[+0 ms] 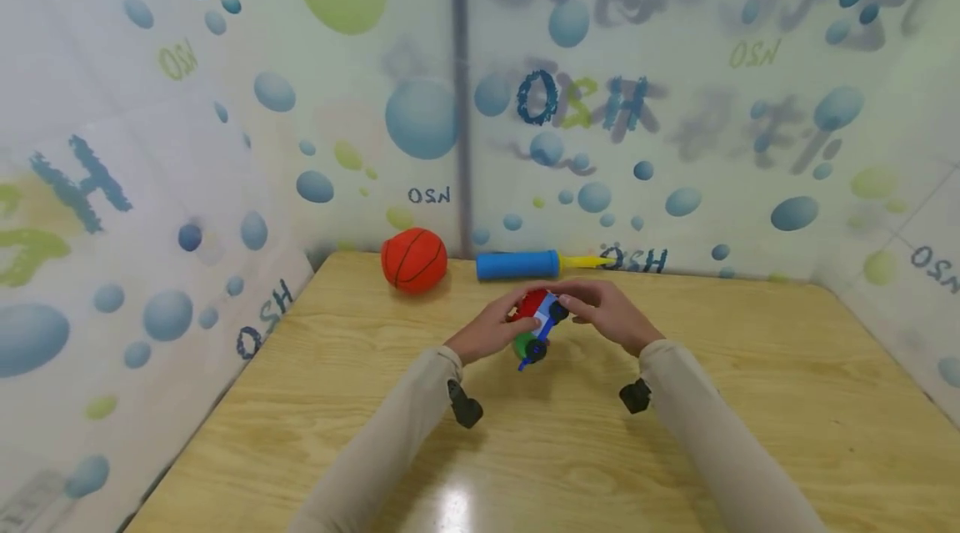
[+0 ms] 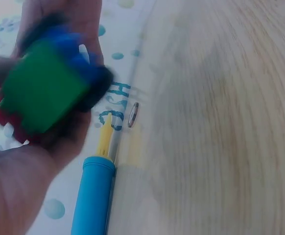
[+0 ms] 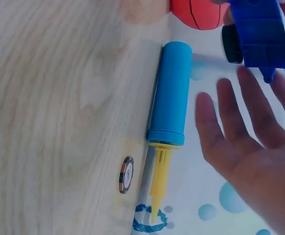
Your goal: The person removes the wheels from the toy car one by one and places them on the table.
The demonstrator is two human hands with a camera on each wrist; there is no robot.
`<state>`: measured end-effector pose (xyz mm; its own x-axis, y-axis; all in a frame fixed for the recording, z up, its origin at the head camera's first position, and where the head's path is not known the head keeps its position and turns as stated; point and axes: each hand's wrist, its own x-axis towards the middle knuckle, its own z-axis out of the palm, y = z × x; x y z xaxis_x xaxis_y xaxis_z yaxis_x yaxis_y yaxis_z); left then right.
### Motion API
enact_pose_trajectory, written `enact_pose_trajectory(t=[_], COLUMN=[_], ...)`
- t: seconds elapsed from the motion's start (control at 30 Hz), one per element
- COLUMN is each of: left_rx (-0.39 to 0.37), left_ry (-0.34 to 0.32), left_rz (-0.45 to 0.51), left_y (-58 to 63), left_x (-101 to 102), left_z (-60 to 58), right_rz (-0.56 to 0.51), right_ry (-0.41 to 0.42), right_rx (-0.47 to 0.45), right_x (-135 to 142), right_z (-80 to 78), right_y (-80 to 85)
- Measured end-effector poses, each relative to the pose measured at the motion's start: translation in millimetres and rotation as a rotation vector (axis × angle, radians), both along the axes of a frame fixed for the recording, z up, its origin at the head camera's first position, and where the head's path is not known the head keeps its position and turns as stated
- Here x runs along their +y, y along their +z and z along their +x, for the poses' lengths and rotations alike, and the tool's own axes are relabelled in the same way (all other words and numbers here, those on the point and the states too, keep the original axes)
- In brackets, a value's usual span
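A small toy car [image 1: 543, 323] made of blue, green, red and white blocks, with black wheels, is held above the table in the head view. My left hand [image 1: 491, 326] grips it from the left side, its thumb across the blocks. On the other side my right hand [image 1: 609, 314] has its thumb tip by a wheel. Seen from the right wrist, the right hand's fingers are extended and spread beside the car's blue underside [image 3: 262, 34]. The car's green face [image 2: 39, 88] is blurred in the left wrist view.
Along the back of the wooden table [image 1: 360, 433] lie an orange-red toy basketball [image 1: 414, 261] and a blue hand pump [image 1: 517, 265] with a yellow nozzle. A poker chip [image 3: 126, 175] lies near the nozzle. Patterned walls enclose the table's back and sides.
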<state>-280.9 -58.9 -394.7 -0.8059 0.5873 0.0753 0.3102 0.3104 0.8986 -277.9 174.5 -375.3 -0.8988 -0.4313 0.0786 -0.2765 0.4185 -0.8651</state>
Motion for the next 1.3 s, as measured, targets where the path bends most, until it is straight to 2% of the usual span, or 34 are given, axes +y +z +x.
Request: enact_pose_trajectory(t=[0.1, 0.2, 0.33, 0.6, 0.77, 0.93, 1.07, 1.3], left_rx=[-0.027, -0.026, -0.01, -0.03, -0.044, -0.055, -0.056, -0.015], left_ry=[-0.002, -0.005, 0.011, 0.05, 0.037, 0.041, 0.06, 0.119], left_rz=[0.068, 0.093, 0.086, 0.125, 0.138, 0.127, 0.125, 0.131], left_y=[-1.1, -2.1, -4.9, -6.7, -2.9, -3.1, -5.5, -8.2], left_x=[-1, -1, 0, 1, 4, 5, 8, 12], left_z=[0.1, 0.5, 1.4, 3.7, 2.9, 5.0, 6.5, 4.0], right_rz=[0.005, 0.028, 0.036, -0.076, -0.149, -0.216, -0.245, -0.266], right_ry=[-0.064, -0.131, -0.188, -0.118, -0.153, -0.177, -0.184, -0.194], right_rx=[0.111, 0.227, 0.292, 0.225, 0.188, 0.103, 0.054, 0.011], right_x=[0, -2, -5, -10, -16, -21, -21, -23], right_z=[4.4, 9.2, 15.7, 22.2, 22.9, 21.7, 21.1, 23.5], right_y=[-4.2, -8.3, -12.2, -15.5, -16.9, -23.0, -24.8, -15.9])
